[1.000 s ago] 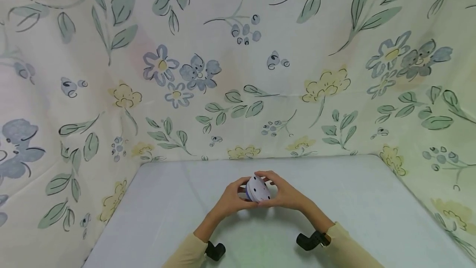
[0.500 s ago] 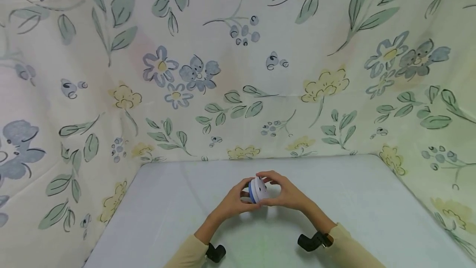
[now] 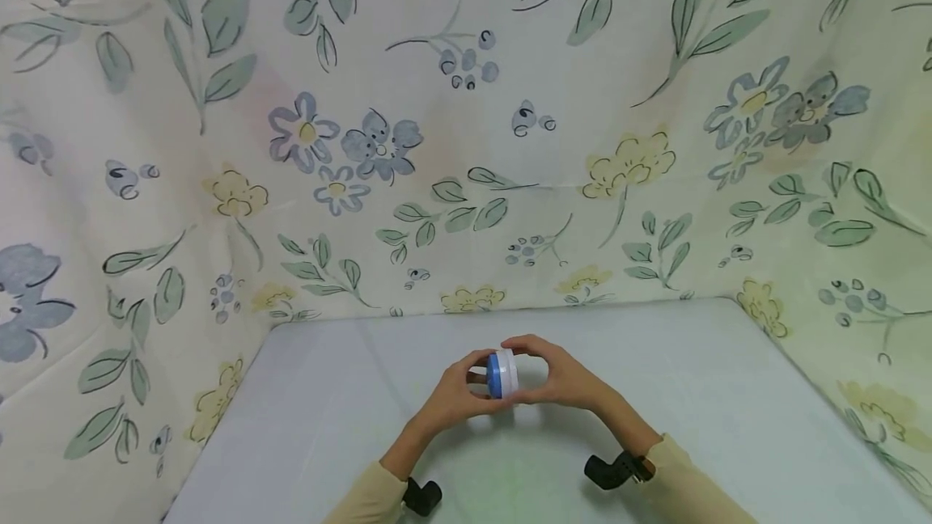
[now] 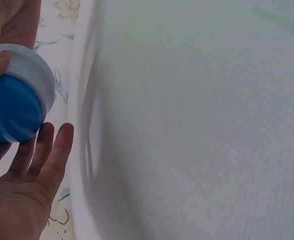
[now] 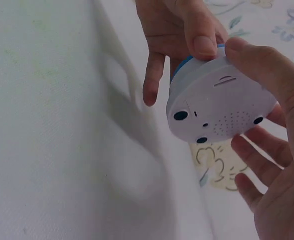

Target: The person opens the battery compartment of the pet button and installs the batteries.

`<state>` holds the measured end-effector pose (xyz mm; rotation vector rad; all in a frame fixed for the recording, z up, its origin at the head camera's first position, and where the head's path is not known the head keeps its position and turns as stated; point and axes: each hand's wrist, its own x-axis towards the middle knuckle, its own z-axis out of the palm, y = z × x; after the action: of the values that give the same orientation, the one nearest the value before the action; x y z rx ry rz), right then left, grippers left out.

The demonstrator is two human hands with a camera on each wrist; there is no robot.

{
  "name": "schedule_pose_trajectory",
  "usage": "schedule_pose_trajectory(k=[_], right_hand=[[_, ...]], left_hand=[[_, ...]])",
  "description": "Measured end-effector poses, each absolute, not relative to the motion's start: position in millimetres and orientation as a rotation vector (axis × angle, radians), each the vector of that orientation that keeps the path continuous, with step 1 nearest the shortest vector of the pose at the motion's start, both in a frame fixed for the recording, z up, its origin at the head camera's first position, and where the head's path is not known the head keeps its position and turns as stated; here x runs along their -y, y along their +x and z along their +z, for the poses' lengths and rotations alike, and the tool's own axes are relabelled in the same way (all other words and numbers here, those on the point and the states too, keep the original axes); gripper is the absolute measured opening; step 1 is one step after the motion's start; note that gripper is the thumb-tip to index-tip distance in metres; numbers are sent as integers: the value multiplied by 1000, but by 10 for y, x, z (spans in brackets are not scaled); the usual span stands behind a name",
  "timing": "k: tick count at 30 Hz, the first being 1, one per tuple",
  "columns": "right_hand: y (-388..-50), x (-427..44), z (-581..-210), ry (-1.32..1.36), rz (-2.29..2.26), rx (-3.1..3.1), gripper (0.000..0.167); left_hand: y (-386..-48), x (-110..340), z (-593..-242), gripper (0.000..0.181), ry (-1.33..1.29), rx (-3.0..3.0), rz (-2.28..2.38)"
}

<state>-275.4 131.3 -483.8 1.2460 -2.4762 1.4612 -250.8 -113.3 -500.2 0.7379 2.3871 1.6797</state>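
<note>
In the head view, a small round blue-and-white device [image 3: 502,374] is held up above the table between both hands. My left hand [image 3: 451,395] grips its blue side, thumb below and fingers above. My right hand [image 3: 564,374] pinches the white side between thumb and fingers. The left wrist view shows a smooth blue dome [image 4: 14,110] set in a white ring. In the right wrist view the flat white base [image 5: 221,105] carries dark round feet, a cluster of small holes and a slot. The device stands on edge, its blue face turned left.
A pale table [image 3: 328,395] lies beneath the hands. Behind it and at both sides hangs a floral cloth [image 3: 466,144]. Each wrist wears a black camera mount [image 3: 615,471].
The device has turned between the hands: its white dotted base faced the head camera before, and now it stands side-on with more blue showing. Both hands stay nearly in place.
</note>
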Motion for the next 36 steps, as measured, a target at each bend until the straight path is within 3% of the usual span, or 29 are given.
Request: schedule_pose_trajectory(k=[14,23,36], right_hand=[[-2808,-1363,-4911,1212,1587,2436,70],[-2806,-1385,-4986,1193,1601,2486,75],[-2830,-1460,-5032,1081,1547,2612,71]], left_hand=[[-2514,1146,-4995,75,743,-2532,1697],[-2569,1190,-4929,71,857,-2524,1726],[-2648,1211,-4915,63,805,-2470,1653]])
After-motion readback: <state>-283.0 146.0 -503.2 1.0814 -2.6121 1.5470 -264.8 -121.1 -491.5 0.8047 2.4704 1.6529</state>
